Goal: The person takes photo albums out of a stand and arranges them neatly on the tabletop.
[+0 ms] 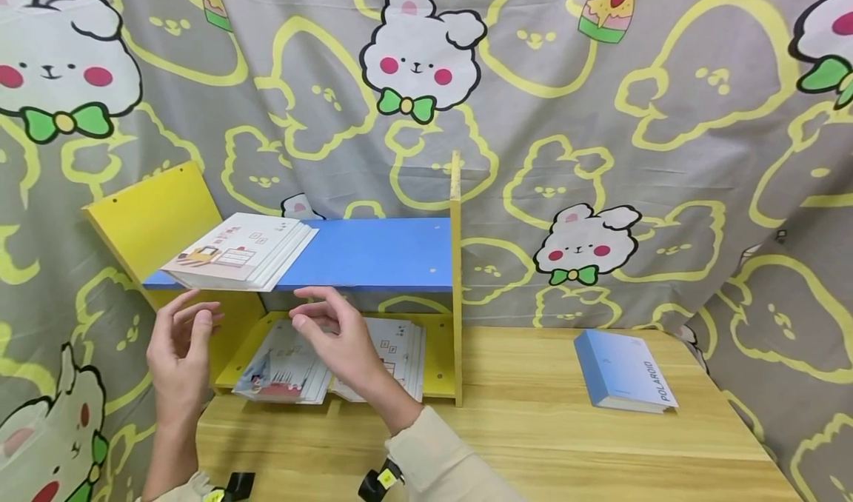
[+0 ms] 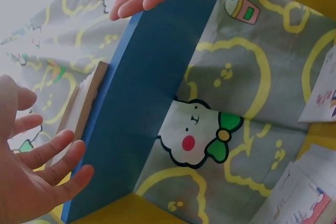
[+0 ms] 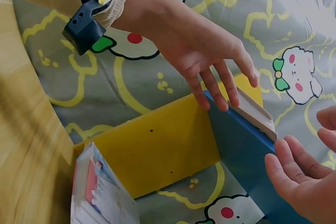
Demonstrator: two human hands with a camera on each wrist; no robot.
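In the head view, my left hand point(image 1: 183, 354) is held just below the front left of the blue upper shelf point(image 1: 380, 254), fingers loosely bent and holding nothing. A white book point(image 1: 233, 250) with a cartoon cover lies on that shelf, slightly over its front edge. To the right, my right hand point(image 1: 343, 346) hovers before the shelf edge, fingers relaxed, partly covering the books behind it. Two more white books, a left one point(image 1: 286, 365) and a right one point(image 1: 406, 350), lie on the yellow lower shelf point(image 1: 436, 346). Both hands appear empty in the wrist views too.
A yellow side panel point(image 1: 160, 221) leans outward at the left, and a yellow upright point(image 1: 456, 280) bounds the shelf at the right. A blue book point(image 1: 623, 372) marked POLAROID lies on the wooden table point(image 1: 533, 443). Behind hangs a grey patterned curtain point(image 1: 520, 132).
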